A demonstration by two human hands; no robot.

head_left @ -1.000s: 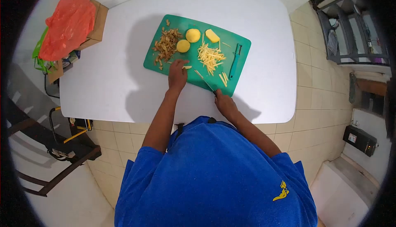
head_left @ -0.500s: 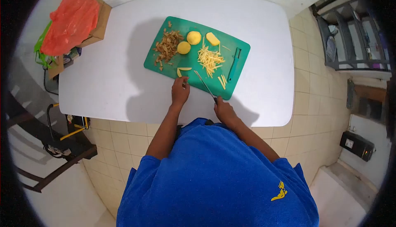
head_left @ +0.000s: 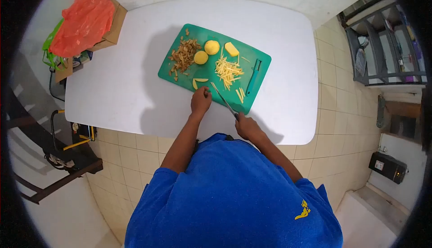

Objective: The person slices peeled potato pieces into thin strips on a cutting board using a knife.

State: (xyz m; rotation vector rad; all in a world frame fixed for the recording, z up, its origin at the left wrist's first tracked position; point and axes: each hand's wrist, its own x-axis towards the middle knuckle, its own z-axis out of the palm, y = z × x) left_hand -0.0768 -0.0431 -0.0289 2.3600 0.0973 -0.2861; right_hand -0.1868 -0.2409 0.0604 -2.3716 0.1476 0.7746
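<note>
My right hand (head_left: 248,127) grips the dark handle of a knife (head_left: 223,99), its blade slanting up and left over the front of the green cutting board (head_left: 180,79). At the board's front edge my left hand (head_left: 201,101) has its fingers curled in; whatever they may hold is hidden. Just beyond its fingertips are two potato slices (head_left: 201,80). A pile of thin potato sticks (head_left: 228,71) lies mid-board, with a few loose sticks (head_left: 240,95) nearer me. Behind are two peeled potatoes (head_left: 211,47) and a cut potato piece (head_left: 231,49). Brown peelings (head_left: 183,55) heap at the left.
A green peeler (head_left: 254,77) lies along the board's right side. The board rests on a white table (head_left: 288,81). At the table's far left stands a cardboard box (head_left: 115,25) under a red plastic bag (head_left: 83,20). A grey shelf (head_left: 382,45) stands to the right.
My left hand has shifted right, away from the slices and closer to the blade, its fingers curling in. My right hand keeps the knife at nearly the same spot. The view has tilted slightly.
</note>
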